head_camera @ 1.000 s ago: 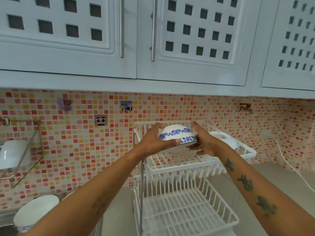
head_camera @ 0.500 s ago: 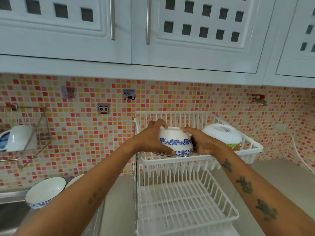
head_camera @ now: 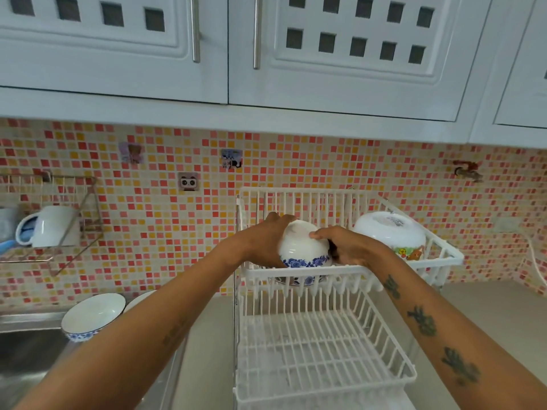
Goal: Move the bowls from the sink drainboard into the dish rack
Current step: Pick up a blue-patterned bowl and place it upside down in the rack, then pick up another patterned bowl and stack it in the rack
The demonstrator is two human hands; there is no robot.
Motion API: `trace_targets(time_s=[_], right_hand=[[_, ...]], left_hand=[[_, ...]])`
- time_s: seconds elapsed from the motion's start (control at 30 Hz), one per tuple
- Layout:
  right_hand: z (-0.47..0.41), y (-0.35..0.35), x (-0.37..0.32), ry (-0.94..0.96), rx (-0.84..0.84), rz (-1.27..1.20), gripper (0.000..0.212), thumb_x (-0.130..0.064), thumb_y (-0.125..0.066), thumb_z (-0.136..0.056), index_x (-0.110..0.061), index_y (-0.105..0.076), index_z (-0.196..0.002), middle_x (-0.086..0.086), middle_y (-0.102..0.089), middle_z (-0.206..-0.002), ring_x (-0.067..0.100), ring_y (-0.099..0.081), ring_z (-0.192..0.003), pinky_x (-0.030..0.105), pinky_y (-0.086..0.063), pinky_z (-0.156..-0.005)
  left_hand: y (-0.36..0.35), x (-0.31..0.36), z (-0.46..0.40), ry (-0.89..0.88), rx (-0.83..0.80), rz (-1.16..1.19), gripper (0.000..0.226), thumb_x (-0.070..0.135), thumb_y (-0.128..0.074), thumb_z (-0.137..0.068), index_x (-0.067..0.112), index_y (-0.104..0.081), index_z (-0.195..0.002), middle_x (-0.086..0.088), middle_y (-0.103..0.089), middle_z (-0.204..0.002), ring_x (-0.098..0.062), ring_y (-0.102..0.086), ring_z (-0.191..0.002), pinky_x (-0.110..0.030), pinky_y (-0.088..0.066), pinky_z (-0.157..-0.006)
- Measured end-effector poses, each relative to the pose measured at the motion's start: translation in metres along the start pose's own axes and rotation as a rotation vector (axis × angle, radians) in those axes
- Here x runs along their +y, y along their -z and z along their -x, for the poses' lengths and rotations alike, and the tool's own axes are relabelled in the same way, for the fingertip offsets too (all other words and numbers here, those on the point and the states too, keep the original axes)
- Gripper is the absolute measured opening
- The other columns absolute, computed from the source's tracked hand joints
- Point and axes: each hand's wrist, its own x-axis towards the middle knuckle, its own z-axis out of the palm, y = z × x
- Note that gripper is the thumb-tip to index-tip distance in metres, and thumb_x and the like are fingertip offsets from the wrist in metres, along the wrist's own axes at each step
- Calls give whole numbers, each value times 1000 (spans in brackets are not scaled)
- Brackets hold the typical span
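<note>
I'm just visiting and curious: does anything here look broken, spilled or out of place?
Nothing stands out. Both hands, left hand and right hand, hold a blue-patterned bowl upside down in the dish rack top tier, beside another upturned bowl. More bowls wait by the sink, upright and intact.

Your hands close on a glossy white glazed bowl with a blue floral band (head_camera: 303, 250). It sits in a white coated-wire two-tier dish rack (head_camera: 325, 344), smooth and slightly matt. Beside you lie the brushed steel sink drainboard (head_camera: 26, 359) and a shiny mosaic-tile wall (head_camera: 165, 232).
</note>
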Motion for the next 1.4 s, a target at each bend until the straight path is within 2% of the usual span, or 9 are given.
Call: trace_targets(time_s=[0.3, 0.43, 0.6, 0.8, 0.93, 1.03, 1.13, 1.2, 1.4], right_hand=[[1, -5, -1, 15, 24, 58, 24, -26, -45, -97, -10, -50, -114, 15, -59, -116, 35, -56, -114, 44, -37, -110], [-4, -4, 0, 66, 126, 244, 46, -34, -47, -95, -3, -51, -129, 12, -61, -115, 25, -60, -94, 34, -48, -84], [7, -5, -1, 196, 204, 485, 71, -55, -44, -91, -15, -32, -147, 6, -33, -155, 27, -42, -135, 43, -37, -110], [29, -12, -3, 492, 315, 601, 59, -46, -43, -96, -20, -32, -148, 3, -21, -160, 21, -25, -145, 35, -23, -114], [27, -23, -4, 595, 351, 756, 54, -39, -48, -95, -13, -44, -142, 9, -24, -158, 22, -20, -147, 35, -19, -117], [30, -46, -17, 676, 409, 658, 47, -34, -50, -95, -11, -50, -137, 9, -30, -154, 23, -27, -144, 35, -23, -115], [37, -88, -37, 794, 358, 580, 40, -31, -49, -96, -12, -54, -131, 6, -35, -151, 20, -31, -141, 24, -23, -107], [42, -123, -51, 877, 289, 523, 37, -32, -49, -96, -16, -57, -128, 3, -39, -147, 17, -35, -138, 21, -21, -103], [40, -233, -75, 951, 17, 359, 34, -33, -49, -96, -17, -60, -125, -1, -44, -142, 10, -39, -133, 22, -27, -103]], left_hand=[[-2, 1, 3, 8, 0, -77, 108, 30, -81, -73, 27, -9, -154, -8, -22, -154, -34, -45, -132, -47, -44, -107], [-1, 4, 4, 17, -24, -89, 111, 32, -81, -74, 29, -4, -154, -8, -16, -157, -35, -42, -135, -49, -42, -108], [13, 9, 8, 51, -101, -66, 116, 33, -80, -74, 28, 4, -154, -4, -6, -161, -32, -29, -144, -49, -33, -115], [41, -3, 46, 75, 40, 51, 103, 51, -67, -83, 23, 1, -156, 0, -1, -165, -21, -7, -152, -44, -16, -123], [53, -32, 87, 182, 195, 287, 84, 52, -57, -89, 24, -13, -155, -2, -17, -163, -21, -24, -148, -37, -29, -117], [53, -56, 116, 291, 259, 454, 73, 49, -49, -94, 19, -20, -153, -5, -26, -159, -23, -33, -143, -30, -36, -103], [50, -81, 138, 375, 324, 524, 62, 49, -39, -98, 14, -30, -148, -4, -37, -153, -19, -43, -133, -30, -38, -98], [48, -101, 151, 434, 373, 610, 59, 51, -34, -99, 14, -36, -145, -5, -37, -153, -22, -40, -137, -37, -38, -106], [37, -165, 180, 640, 516, 983, 63, 53, -29, -100, 11, -36, -146, -9, -40, -152, -26, -33, -143, -47, -29, -112]])
